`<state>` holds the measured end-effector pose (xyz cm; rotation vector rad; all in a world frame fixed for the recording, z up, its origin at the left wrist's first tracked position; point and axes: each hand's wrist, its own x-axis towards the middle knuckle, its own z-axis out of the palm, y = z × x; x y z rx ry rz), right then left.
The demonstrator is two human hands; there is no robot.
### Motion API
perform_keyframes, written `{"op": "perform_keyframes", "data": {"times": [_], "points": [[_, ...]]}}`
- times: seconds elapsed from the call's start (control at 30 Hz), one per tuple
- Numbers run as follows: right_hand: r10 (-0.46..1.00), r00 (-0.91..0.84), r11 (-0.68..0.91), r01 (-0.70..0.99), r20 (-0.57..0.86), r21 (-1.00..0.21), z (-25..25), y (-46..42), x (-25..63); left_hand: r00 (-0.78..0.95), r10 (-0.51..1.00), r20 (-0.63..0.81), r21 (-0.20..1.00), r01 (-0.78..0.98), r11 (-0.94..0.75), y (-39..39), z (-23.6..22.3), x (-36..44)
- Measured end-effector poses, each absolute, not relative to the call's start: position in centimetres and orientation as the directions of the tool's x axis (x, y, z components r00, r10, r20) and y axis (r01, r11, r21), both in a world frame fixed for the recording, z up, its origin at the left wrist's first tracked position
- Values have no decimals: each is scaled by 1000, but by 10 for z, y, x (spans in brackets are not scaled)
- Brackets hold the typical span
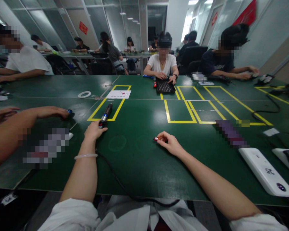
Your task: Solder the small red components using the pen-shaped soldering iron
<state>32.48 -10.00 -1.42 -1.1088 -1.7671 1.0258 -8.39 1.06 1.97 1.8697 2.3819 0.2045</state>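
My left hand [93, 131] is closed around the near end of a black and silver electric screwdriver [107, 111], which points away from me and slightly right, within a yellow taped outline. A black cable [115, 176] runs from beside my left wrist to the table's front edge. My right hand [169, 143], to the right of centre, pinches a small red item with a white spot [155, 139] just above or on the green table [137, 166]. Fingers cover most of that item, so its kind cannot be made out.
Yellow tape outlines [181, 122] mark the table. A paper sheet [118, 94] and a white ring [84, 95] lie beyond my left hand. To the right is a white power bank [266, 171]. A co-worker's arm [26, 122] reaches in from the left; opposite, another person handles a black tray [165, 91].
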Motion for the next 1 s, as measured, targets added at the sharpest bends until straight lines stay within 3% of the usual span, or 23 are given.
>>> {"op": "perform_keyframes", "data": {"times": [0.5,0.7,1.0], "points": [[935,-299,283,311,189,-908,-13,-100,320,-142,987,72,124,983,132,-2,21,-30],[936,-295,283,314,190,-906,-15,-98,320,6,994,106,114,993,-19,-16,19,15],[937,-252,319,344,241,-883,-18,-98,319,294,940,175,214,920,-328,-55,15,87]]}}
